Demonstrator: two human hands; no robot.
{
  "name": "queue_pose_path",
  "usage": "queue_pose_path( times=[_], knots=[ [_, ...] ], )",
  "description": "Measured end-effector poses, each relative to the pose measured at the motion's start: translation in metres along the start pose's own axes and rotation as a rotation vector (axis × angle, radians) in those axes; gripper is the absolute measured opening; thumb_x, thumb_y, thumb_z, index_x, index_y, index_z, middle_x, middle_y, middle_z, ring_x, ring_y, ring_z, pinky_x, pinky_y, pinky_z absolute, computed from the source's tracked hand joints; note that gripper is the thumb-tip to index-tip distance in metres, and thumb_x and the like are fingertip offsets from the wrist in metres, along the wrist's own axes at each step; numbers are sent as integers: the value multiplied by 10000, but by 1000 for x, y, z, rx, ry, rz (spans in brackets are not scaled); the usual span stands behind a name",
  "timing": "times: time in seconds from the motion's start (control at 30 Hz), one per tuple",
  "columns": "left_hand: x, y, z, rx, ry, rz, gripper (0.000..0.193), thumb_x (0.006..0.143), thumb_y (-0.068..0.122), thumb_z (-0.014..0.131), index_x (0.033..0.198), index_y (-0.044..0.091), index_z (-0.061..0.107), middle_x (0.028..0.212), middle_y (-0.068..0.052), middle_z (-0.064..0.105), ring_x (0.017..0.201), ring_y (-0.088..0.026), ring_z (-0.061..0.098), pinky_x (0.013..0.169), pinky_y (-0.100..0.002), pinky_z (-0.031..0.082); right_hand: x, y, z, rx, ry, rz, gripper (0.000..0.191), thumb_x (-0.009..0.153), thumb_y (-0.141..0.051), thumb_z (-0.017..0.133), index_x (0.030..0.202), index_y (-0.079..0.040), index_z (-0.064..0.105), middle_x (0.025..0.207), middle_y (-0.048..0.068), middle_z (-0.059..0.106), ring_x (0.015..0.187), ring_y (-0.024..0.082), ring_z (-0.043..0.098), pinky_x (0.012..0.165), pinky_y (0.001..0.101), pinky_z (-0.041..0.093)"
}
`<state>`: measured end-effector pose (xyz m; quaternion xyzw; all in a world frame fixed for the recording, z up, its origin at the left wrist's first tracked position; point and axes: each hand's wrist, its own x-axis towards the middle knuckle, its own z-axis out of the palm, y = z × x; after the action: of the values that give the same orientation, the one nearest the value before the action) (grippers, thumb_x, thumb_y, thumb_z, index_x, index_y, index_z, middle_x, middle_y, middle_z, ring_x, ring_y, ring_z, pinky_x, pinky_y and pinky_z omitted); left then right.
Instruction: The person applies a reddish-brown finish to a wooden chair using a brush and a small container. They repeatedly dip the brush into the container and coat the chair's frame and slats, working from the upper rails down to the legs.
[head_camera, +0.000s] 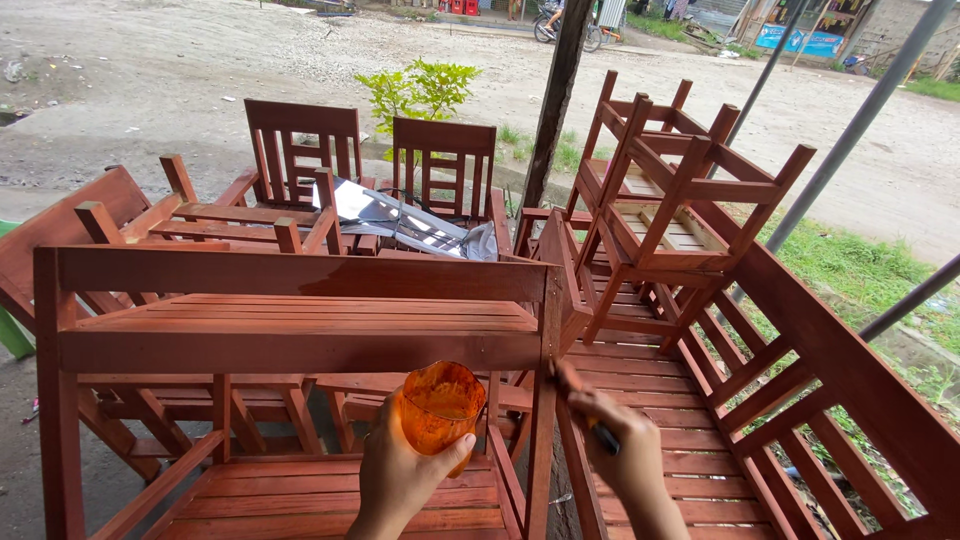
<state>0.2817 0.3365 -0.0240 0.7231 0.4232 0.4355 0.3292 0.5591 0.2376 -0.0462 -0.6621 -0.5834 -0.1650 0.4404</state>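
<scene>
From the head view I see my left hand (398, 475) wrapped around an orange cup (438, 408), fingers curled about its lower half and thumb pressed on the near side. The cup is stained the same red-brown as the wood, and I hold it upright, just below the rail of the inverted bench (300, 320) in front of me.

My right hand (622, 440) is closed on a brush (585, 415) with a dark handle; the bristle end touches the corner post (548, 340) of that bench, near where the rail meets it. The fingers are clenched tight, so little of the handle shows.

Both hands sit low in the picture, near each other but apart, with the post between them.

All around stands red-brown slatted wooden furniture: chairs (440, 165) behind the bench, more chairs stacked upside down (670, 190) to the right, and a long bench (760, 400) under my right hand. A shiny sheet (395, 215) lies among the chairs. Beyond are a dark pole (558, 90), a small green bush (420, 90), a gravel road (200, 50) and grass (860, 270) at the right.
</scene>
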Motion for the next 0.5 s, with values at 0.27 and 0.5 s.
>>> queue_pose_path(
  times=[0.27, 0.5],
  knots=[
    [-9, 8, 10, -28, 22, 85, 722, 705, 409, 871, 1246, 55, 550, 1130, -108, 698, 1063, -241, 734, 924, -397, 594, 81, -6, 24, 248, 202, -53, 231, 895, -112, 780, 1124, -89, 771, 1177, 175, 747, 1047, 250, 777, 803, 326, 612],
    [-13, 4, 14, -23, 43, 6, 752, 677, 417, 882, 1259, 73, 552, 1155, -86, 690, 1075, -242, 717, 916, -408, 581, -66, 13, 16, 217, -185, 7, 304, 778, -86, 799, 1078, -127, 822, 1211, 173, 745, 1044, 300, 765, 851, 359, 623]
  ],
)
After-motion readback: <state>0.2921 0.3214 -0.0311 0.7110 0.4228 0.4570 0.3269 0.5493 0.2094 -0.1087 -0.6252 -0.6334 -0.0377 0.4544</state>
